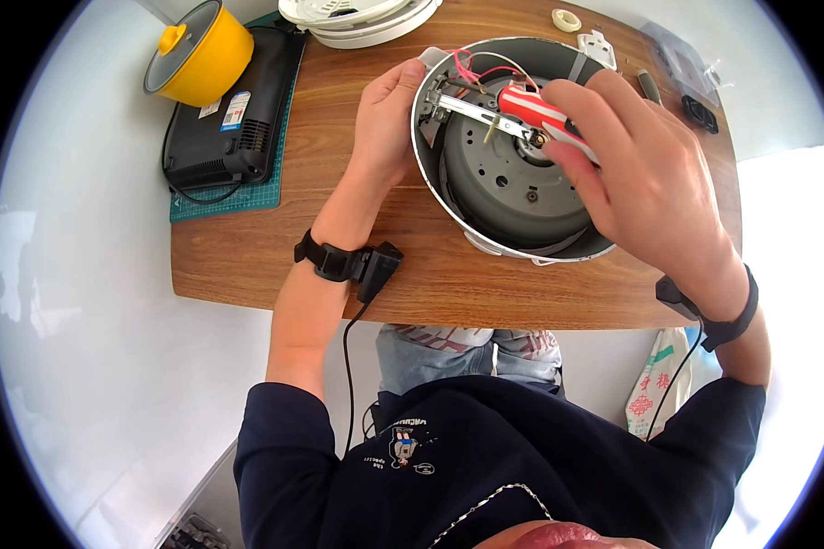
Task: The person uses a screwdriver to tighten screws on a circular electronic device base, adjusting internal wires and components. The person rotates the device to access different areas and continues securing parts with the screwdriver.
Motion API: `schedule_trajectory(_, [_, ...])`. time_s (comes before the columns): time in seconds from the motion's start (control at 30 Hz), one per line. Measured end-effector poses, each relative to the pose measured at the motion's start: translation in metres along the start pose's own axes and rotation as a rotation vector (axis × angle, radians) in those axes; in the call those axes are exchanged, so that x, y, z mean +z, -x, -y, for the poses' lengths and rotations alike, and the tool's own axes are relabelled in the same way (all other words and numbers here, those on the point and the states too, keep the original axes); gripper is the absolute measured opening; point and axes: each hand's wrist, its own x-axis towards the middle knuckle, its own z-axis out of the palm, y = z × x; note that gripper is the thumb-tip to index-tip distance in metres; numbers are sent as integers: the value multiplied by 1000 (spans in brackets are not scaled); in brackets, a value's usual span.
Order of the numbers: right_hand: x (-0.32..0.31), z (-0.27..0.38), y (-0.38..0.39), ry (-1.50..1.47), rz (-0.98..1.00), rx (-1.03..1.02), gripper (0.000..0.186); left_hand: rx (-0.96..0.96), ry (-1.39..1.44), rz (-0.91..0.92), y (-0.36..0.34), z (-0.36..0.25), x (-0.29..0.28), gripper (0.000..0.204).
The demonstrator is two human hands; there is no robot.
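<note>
An upturned rice cooker body (pixel 458 215), round and white-rimmed, lies on the table with its grey metal underside showing. My left hand (pixel 389 119) grips its rim at the left, beside a pale tab. Over the opening, my right hand (pixel 636 160) is closed around a screwdriver (pixel 526 105) with a red-and-white handle; its tip is hidden. Below the handle, a silver metal lever (pixel 476 112) crosses the underside towards a small brass-coloured part near the middle. Pink and white wires (pixel 471 66) loop inside the upper left of the body.
At the left, a yellow pot (pixel 206 55) with a lid stands on a black appliance (pixel 220 137), over a green cutting mat (pixel 233 203). White round covers (pixel 366 23) lie at the back. A tape roll (pixel 566 20), a white plastic piece (pixel 598 48) and a clear case (pixel 682 59) sit at the back right.
</note>
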Motion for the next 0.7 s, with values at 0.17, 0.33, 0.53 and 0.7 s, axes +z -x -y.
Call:
schedule_trajectory(0.17, [10, -9, -2, -344, -106, 142, 25, 10, -21, -2, -8, 3, -3, 44])
schedule_trajectory(0.33, [13, -8, -3, -299, -133, 209, 27, 70, -16, 31, -10, 5, -4, 46])
schedule_trajectory(0.53, [10, -9, -4, -215, -95, 120, 28, 91, 31, 54, -10, 8, -5, 46])
schedule_trajectory(0.7, [10, -10, 0, -147, -69, 27, 34, 63, 28, 72, -10, 7, -10, 46])
